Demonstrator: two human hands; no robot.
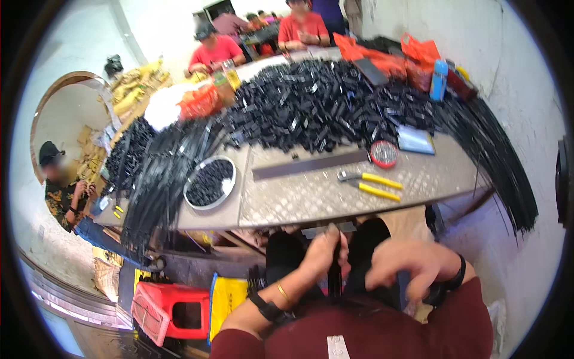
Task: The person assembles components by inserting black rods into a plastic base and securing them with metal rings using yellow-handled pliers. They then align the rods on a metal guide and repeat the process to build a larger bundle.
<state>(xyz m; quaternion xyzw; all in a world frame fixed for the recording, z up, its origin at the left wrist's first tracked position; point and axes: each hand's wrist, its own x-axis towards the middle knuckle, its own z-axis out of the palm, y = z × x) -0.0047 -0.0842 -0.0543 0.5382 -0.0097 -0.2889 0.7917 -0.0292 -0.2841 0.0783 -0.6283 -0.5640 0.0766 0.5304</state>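
In front of my body, over my lap, my left hand [324, 254] is closed round a dark strip-like piece [335, 278], upright and pointing toward me. What exactly the piece is, I cannot make out. To its right my right hand [406, 266] hangs in the air, slightly blurred, its thumb and fingers bent downward and apart. Nothing shows between them. Just beyond my hands runs the table's near edge [287, 221]. Yellow-handled pliers [373, 184] lie on the tabletop, nearest my right hand. Behind them are a long flat metal bar [311, 164] and a round red-rimmed dish [383, 154] of small parts.
A large heap of black parts [299, 102] covers the table's back. Bundles of long black strips hang over its left [158, 179] and right [508, 167] ends. A white bowl [230, 191] holds small black pieces. A red stool [161, 311] stands lower left. Several people sit around.
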